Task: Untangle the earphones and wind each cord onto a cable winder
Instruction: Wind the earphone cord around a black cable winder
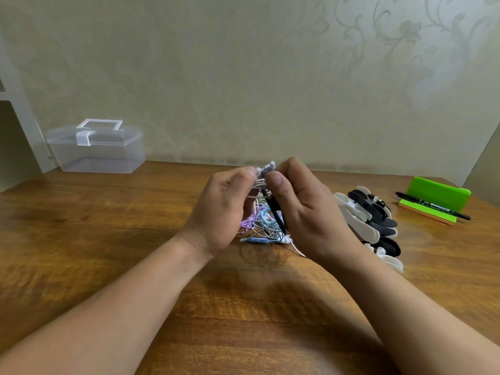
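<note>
Both hands are raised just above the wooden bench [108,239], close together, with the tangle of earphones [263,217] held between them. The left hand [224,209] has its fingers [244,178] curled inward, thumb tip pressed against a pale grey cord [258,185] at the top of the knot. The right hand [305,212] mirrors it: its fingers [276,182] are bent and pinch the same bunch of cord from the other side, so the two thumbs nearly meet. How the hidden fingers behind the knot lie cannot be told. Below the pinching fingers the rest of the tangle hangs down to the bench: lilac loops [247,223] under the left fingers, light blue loops in the middle, a black strand [277,212] running down beside the right palm, and a blue inline remote [257,240] lying on the wood beneath both hands. Just beyond the right fingers, on the outer side of that hand, lies a heap of black and white cable winders [370,215], apart from the cords. Farther out on that side sit a green holder [438,192], a black marker pen [433,206] and a green sticky-note pad [430,215]. Well away from the left fingers, against the wall, stands a closed clear plastic box [97,152].
</note>
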Demonstrator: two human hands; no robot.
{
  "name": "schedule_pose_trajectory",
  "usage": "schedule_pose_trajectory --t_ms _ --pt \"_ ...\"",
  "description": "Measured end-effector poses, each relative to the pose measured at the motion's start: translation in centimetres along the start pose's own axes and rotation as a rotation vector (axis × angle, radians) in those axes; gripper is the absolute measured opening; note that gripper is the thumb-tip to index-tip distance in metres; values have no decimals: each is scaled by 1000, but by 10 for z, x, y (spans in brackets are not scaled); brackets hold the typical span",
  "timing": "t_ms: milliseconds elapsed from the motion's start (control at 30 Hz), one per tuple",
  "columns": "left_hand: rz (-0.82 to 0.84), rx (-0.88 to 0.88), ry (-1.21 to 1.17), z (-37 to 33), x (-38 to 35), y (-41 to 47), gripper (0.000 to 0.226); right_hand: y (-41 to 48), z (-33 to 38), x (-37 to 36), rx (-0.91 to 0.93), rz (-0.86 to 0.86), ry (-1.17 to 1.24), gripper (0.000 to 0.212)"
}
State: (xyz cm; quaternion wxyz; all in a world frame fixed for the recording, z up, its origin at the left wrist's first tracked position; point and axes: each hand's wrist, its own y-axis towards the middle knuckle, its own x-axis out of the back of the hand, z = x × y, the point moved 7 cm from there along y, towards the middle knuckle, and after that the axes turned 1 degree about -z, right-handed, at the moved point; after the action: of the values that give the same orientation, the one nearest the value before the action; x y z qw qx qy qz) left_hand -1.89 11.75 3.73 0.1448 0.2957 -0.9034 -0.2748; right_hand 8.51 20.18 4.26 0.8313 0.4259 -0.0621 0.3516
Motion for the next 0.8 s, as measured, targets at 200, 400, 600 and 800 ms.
schedule_pose_trajectory --t_ms 200,400,600,800 --pt "-133 165 -96 14 4 2 43 -1 -4 -1 5 -44 -153 41" --pt "-225 287 -207 24 0 0 47 -3 -5 -1 55 -135 -294 43" --pt "-223 342 -271 24 -7 -2 44 -5 -8 -5 19 -161 -186 37" --pt "-96 93 128 18 -5 4 37 -3 -20 -8 -211 -192 96 40"
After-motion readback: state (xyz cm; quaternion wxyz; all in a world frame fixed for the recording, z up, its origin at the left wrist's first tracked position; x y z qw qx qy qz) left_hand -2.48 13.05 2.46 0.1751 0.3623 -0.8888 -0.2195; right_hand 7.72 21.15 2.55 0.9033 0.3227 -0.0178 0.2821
